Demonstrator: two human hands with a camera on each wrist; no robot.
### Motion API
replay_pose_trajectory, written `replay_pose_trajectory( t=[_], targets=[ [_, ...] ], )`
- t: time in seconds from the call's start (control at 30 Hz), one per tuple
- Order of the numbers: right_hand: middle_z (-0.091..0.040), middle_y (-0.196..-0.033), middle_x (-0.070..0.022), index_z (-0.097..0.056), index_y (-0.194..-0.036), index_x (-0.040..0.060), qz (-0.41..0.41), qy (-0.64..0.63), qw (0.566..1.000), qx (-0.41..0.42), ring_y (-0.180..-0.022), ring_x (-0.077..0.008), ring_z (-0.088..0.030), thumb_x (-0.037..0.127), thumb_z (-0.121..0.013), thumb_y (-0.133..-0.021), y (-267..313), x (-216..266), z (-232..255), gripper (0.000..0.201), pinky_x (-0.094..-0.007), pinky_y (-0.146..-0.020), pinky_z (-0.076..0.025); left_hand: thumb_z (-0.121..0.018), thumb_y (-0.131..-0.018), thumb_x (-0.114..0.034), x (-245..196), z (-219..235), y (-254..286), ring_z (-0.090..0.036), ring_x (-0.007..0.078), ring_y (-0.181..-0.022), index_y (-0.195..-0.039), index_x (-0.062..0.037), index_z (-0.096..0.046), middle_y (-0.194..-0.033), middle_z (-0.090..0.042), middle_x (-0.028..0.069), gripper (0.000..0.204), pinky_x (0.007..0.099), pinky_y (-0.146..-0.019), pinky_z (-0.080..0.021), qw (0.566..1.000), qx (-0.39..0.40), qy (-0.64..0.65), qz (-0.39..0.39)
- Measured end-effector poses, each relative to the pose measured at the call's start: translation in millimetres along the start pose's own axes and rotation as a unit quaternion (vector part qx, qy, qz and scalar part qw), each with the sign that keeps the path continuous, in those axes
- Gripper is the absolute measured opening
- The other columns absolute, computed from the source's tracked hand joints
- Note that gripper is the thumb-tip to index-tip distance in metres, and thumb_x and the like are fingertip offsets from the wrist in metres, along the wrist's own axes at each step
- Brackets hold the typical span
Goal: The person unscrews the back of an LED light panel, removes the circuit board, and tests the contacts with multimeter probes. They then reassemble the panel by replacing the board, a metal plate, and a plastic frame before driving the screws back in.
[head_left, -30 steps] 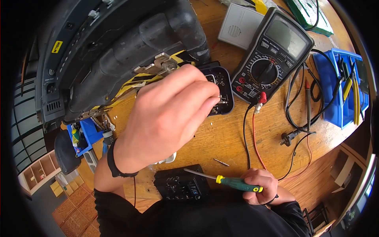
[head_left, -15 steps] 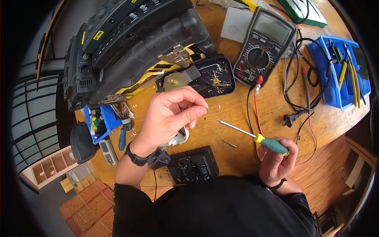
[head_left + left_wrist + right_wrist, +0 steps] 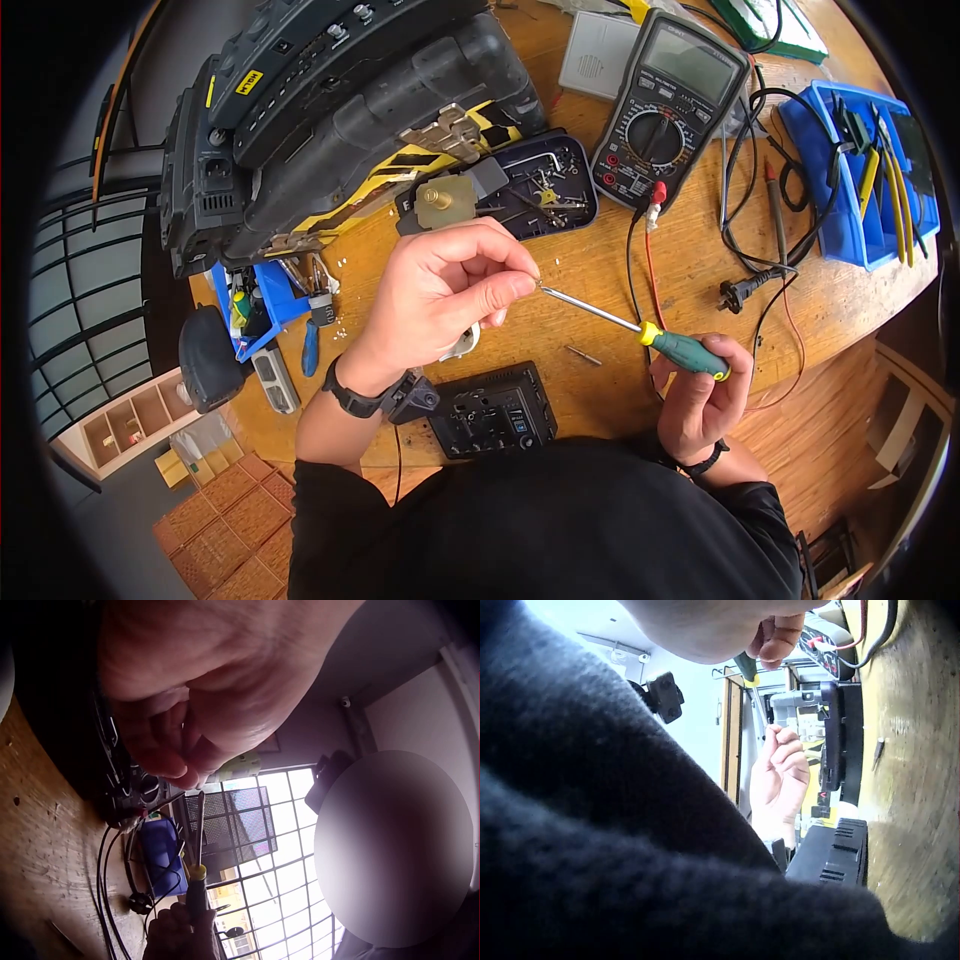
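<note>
My left hand (image 3: 450, 290) pinches a tiny screw (image 3: 541, 284) between thumb and forefinger, mostly hidden by the fingertips. In my right hand (image 3: 712, 405) is a screwdriver (image 3: 690, 355) with a green and yellow handle, gripped with its shaft pointing left. Its tip meets the screw at the left fingertips in the head view. The left wrist view shows the screwdriver shaft (image 3: 200, 829) rising toward the pinching fingers (image 3: 180, 776). Behind the left hand stands a metal part with a brass shaft (image 3: 437, 198), beside a dark tray (image 3: 592, 213) of screws and small hardware.
A black panel (image 3: 490, 410) lies near the front edge, with a thin metal pin (image 3: 583, 356) to its right. Farther back stand a multimeter (image 3: 660, 120) with leads and a large black case (image 3: 400, 90). Blue bins (image 3: 850, 235) of tools sit at both sides.
My left hand has drawn back from over the tray, pinching the screw. The screwdriver has risen from over the black panel, and its tip has moved left to the screw.
</note>
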State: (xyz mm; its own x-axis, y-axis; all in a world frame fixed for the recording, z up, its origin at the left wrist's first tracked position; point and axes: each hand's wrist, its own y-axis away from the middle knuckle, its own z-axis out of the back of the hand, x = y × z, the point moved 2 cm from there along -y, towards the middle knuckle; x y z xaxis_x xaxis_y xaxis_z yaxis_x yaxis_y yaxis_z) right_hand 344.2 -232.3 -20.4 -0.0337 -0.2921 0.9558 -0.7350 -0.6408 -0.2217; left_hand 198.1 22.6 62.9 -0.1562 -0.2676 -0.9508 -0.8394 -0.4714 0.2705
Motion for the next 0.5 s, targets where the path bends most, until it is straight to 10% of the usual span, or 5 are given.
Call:
replay_pose_trajectory(
  t=[0.5],
  targets=[
    [-0.071,-0.103,-0.022,-0.048,-0.136,-0.0064,-0.001,0.008,1.0,-0.016,-0.075,-0.0207,-0.069,0.025,-0.058,-0.117,0.5,-0.3,-0.7,0.038,-0.0295,-0.066,-0.053,-0.075,-0.1,0.007,1.4,-0.3,0.3,-0.065,0.0098,-0.072,-0.109,0.0072,-0.074,-0.103,-0.068,0.0101,0.01,0.0223,-0.063,-0.054,1.0,-0.004,-0.003,-0.005]
  ],
)
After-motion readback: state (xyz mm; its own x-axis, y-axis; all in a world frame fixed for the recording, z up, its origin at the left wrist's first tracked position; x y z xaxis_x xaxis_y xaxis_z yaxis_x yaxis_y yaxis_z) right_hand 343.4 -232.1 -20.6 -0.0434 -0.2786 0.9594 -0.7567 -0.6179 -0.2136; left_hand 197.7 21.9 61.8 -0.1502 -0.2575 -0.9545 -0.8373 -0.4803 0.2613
